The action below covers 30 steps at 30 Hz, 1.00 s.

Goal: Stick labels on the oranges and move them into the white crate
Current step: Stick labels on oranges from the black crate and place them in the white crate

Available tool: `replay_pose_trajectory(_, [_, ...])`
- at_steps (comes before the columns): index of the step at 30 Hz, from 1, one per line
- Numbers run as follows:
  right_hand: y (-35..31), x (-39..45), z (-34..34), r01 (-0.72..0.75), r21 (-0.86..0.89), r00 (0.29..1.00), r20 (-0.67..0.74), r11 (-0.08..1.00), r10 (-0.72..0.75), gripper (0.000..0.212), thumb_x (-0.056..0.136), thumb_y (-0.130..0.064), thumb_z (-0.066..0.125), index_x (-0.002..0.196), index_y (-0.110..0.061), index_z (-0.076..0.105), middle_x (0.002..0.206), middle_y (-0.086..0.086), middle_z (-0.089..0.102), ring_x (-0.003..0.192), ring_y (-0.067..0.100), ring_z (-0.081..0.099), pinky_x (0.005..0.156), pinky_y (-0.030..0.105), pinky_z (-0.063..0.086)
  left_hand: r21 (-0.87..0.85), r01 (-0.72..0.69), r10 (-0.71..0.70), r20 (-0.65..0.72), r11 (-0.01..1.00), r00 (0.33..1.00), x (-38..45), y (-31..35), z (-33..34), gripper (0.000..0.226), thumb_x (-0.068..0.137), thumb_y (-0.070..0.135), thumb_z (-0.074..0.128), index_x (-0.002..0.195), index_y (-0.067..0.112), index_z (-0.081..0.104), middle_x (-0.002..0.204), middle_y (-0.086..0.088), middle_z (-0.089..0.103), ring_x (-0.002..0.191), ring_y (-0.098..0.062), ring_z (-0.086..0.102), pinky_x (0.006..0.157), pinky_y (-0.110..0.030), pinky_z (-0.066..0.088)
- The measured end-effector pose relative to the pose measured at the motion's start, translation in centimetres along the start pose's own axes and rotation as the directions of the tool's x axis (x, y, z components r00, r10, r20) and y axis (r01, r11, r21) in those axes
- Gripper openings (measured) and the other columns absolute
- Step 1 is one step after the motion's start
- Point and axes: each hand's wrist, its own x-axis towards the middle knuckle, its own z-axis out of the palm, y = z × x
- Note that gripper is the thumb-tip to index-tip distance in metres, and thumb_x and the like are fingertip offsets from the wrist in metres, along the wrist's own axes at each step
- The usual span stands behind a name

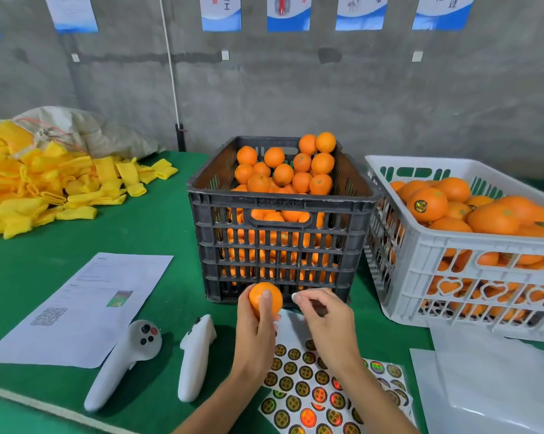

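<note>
Orange (265, 297) gripped by left hand (258, 327); right hand (322, 317) fingers pinch together (label unseen) at three o'clock, risking a creased sticker.

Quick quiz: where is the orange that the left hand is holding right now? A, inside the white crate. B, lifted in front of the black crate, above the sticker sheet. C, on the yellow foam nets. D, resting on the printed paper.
B: the left hand grips the orange in the air before the black crate, over the sticker sheet.
</note>
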Motion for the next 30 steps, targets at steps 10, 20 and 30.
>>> replay_pose_trajectory(10, [-7.7, 1.3, -3.5, 0.274, 0.13, 0.962, -0.058, 0.953, -0.268, 0.021, 0.098, -0.026, 0.069, 0.116, -0.02, 0.079, 0.115, -0.019, 0.067, 0.115, 0.005, 0.063, 0.094, 0.014, 0.048, -0.112, -0.185, 0.19, 0.031, 0.976, 0.981, 1.6, 8.2, 1.5, 0.035, 0.108, 0.049, 0.044, 0.122, 0.025, 0.064, 0.091, 0.001, 0.074, 0.08, -0.016, 0.071, 0.075, -0.031, 0.061])
replay_pose_trajectory(20, [-13.5, 7.2, -11.5, 0.302, -0.386, 0.844, -0.317, 0.872, -0.432, 0.072, 0.09, -0.017, 0.078, 0.152, -0.002, 0.044, 0.153, 0.013, 0.05, 0.144, 0.024, 0.045, 0.12, 0.027, 0.034, 0.182, -0.494, 0.466, 0.177, 0.85, 0.867, 4.7, 23.2, 10.0, 0.041, 0.103, 0.055, 0.054, 0.076, 0.024, 0.057, 0.063, 0.005, 0.054, 0.071, -0.023, 0.06, 0.062, -0.032, 0.041])
replay_pose_trajectory(30, [-11.3, 16.9, -21.1, -0.057, -0.727, 0.893, -0.344, 0.684, -0.291, 0.057, 0.107, -0.029, 0.051, 0.157, -0.005, 0.035, 0.163, 0.017, 0.035, 0.149, 0.033, 0.034, 0.119, 0.044, 0.035, 0.418, -0.549, 0.345, 0.47, 0.724, 0.812, 15.1, 25.4, 17.2, 0.051, 0.108, 0.046, 0.047, 0.145, 0.01, 0.053, 0.136, -0.011, 0.065, 0.125, -0.029, 0.061, 0.101, -0.043, 0.052])
